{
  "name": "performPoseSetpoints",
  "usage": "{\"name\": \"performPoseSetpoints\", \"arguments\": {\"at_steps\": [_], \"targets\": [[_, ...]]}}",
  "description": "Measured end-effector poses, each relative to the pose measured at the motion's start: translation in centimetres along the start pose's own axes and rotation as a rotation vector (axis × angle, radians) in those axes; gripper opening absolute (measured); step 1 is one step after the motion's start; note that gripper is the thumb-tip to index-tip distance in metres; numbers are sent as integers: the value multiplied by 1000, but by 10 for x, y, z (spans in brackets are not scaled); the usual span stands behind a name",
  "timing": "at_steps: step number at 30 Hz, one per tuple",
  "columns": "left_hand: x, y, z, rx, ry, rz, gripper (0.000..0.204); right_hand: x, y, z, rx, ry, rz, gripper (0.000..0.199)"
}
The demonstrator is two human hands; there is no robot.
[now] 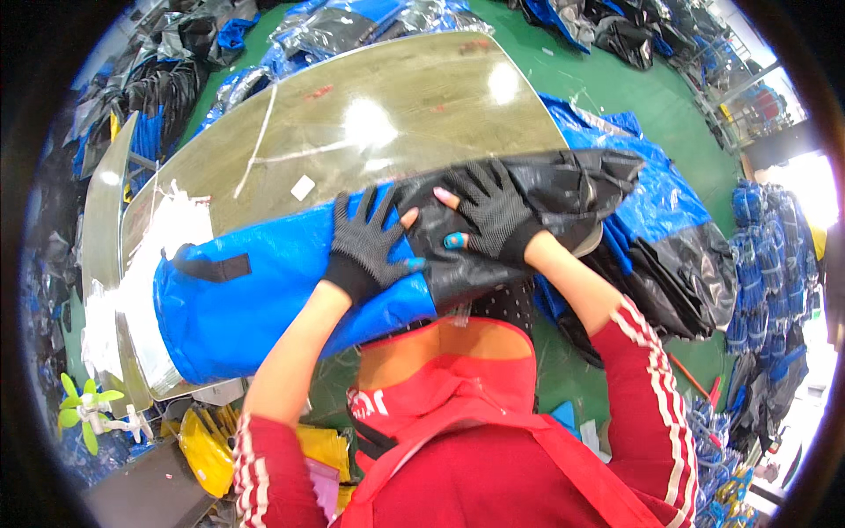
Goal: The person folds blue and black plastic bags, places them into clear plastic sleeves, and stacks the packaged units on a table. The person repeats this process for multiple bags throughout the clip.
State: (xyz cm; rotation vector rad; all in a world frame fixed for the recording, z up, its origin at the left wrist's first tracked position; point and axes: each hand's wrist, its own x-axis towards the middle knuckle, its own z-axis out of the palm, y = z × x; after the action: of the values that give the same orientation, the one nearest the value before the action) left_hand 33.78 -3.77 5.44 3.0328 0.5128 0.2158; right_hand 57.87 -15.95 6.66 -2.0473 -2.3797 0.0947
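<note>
A long blue and black bag of shiny coated fabric [264,282] lies flattened across the near side of the table, its blue part on the left and its black part on the right. A short black strap [211,267] shows near its left end. My left hand [370,236], in a dark knit glove with some fingertips bare, rests spread where blue meets black. On the black part my right hand [490,214], gloved alike, presses flat with fingers apart. Neither hand grips anything.
The glossy worktable [352,106] has a small white paper [303,187] on it. Blue and black bags [669,238] are heaped on the right and beyond the far edge. A green-bladed fan [86,405] and yellow bundles [211,449] are at lower left.
</note>
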Motion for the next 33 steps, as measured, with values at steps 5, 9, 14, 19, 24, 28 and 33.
{"name": "performPoseSetpoints", "arguments": {"at_steps": [5, 9, 14, 19, 24, 28, 33], "targets": [[-135, -114, -31, 457, -416, -673, 77, -4, 6, 29, -3, 153, -12, 75], [-188, -187, -22, 339, -226, -585, 67, -9, 14, 32, 27, 261, -111, 75], [-38, -57, -44, 16, 289, -449, 51, -1, 1, 25, 67, 162, -1, 71], [53, 73, 13, -251, 58, 50, 79, -26, 41, -14, 248, 146, 89, 60], [49, 70, 44, -99, 64, 6, 81, -78, 116, -8, 201, 249, 509, 41], [77, 91, 40, -346, 147, 92, 96, -90, 139, 39, 99, 353, 459, 44], [97, 114, 45, -170, -34, -36, 100, -137, 140, 63, 1050, 1011, 999, 60]]}}
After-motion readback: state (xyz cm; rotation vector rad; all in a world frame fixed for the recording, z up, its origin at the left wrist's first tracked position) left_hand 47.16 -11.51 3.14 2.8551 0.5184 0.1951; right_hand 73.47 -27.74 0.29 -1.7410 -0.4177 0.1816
